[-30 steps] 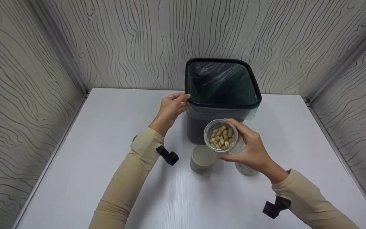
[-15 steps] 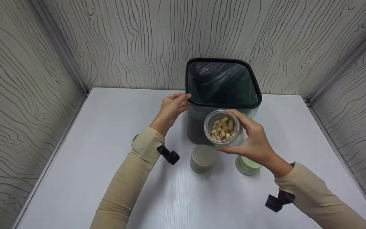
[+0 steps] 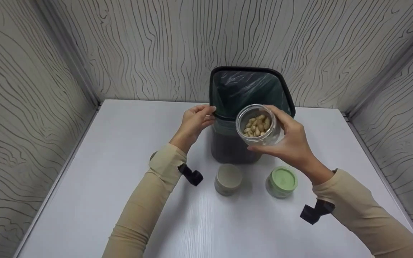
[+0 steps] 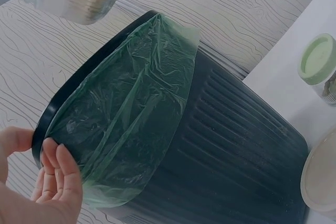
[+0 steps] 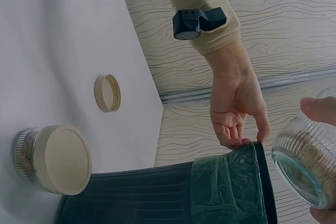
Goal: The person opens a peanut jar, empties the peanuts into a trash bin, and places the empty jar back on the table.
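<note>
Pinches the rim of the dark bin [image 3: 233, 147] at its near left corner with the left hand [image 3: 194, 122], in a narrow grip. Holds a glass jar [image 5: 304, 156] of peanuts [image 3: 257, 125] in the curled right hand [image 3: 290, 139], tilted, above the rim and apart from it, overlapping the near edge in the head view. Behind the bin, patterned wall [image 3: 156, 46]; to either side, white tabletop [image 3: 120, 136] running out to side panels [image 3: 13, 107]. In front, a beige-lidded jar [image 3: 228, 179] and a green-lidded jar [image 3: 281, 182], with a gap between; farther left, a loose beige lid [image 5: 107, 93]. Ribbed bin sides, rounded corners; wrinkled, translucent green liner [image 4: 142, 108] hanging outside below the rim. Fluted, clear walls and round mouth on the held jar.
</note>
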Motion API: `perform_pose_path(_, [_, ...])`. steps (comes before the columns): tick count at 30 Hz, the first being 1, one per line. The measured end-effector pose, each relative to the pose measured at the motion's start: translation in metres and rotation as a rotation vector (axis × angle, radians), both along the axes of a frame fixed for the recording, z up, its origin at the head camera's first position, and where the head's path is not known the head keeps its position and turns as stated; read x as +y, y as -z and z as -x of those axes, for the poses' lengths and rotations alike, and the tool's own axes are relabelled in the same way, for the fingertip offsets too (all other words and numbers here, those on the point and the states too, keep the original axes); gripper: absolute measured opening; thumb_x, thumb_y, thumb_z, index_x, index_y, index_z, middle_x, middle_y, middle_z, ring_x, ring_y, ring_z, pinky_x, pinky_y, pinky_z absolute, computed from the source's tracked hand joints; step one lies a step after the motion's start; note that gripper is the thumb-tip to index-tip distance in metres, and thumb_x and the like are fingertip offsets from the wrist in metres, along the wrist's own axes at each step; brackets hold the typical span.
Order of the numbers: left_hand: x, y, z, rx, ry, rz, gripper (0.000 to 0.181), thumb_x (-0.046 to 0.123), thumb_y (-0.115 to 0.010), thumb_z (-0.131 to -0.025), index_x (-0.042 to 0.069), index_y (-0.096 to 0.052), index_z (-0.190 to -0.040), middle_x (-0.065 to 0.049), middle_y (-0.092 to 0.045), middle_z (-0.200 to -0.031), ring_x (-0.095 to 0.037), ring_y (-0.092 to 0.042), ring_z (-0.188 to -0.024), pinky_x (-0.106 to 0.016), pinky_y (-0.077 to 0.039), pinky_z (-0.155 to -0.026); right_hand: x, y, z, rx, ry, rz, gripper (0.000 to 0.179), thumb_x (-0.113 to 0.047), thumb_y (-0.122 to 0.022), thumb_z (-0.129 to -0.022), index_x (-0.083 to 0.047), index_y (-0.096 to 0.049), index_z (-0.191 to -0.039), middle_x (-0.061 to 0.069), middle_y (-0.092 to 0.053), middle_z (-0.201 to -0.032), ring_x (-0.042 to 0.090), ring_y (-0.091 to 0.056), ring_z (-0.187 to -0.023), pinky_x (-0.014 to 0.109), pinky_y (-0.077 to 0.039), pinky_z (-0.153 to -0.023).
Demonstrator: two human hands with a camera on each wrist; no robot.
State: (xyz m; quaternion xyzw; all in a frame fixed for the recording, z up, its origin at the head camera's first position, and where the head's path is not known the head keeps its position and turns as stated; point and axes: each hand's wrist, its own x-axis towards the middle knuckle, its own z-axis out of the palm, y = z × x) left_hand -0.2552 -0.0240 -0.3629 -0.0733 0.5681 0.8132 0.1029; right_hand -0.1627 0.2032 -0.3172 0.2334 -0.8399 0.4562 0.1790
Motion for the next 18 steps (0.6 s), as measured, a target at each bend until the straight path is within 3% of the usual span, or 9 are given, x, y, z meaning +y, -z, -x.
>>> perform_pose_path(10, [0.000, -0.001, 0.000, -0.011, 0.001, 0.006, 0.016, 0.009, -0.060, -0.092, 0.001, -0.059, -0.105, 0.000, -0.060, -0.086, -0.006, -0.059, -0.069, -0.015, -0.055, -0.066, 0.003, -0.008, 0.019, 0.019, 0.066, -0.007, 0.092, -0.003, -0.092, -0.054, 0.000, -0.051, -0.135, 0.018, -0.060, -0.130, 0.000, -0.056, -0.112, 0.002, -0.043, -0.094])
perform_pose_path(18, [0.000, -0.002, 0.000, -0.019, -0.004, -0.024, 0.016, 0.007, -0.060, -0.092, 0.000, -0.057, -0.106, 0.000, -0.059, -0.084, -0.007, -0.058, -0.067, -0.015, -0.055, -0.064, 0.007, -0.010, 0.031, -0.006, 0.132, -0.064, 0.095, -0.006, -0.092, -0.055, 0.000, -0.048, -0.138, 0.018, -0.059, -0.132, 0.018, -0.056, -0.115, -0.002, -0.039, -0.092])
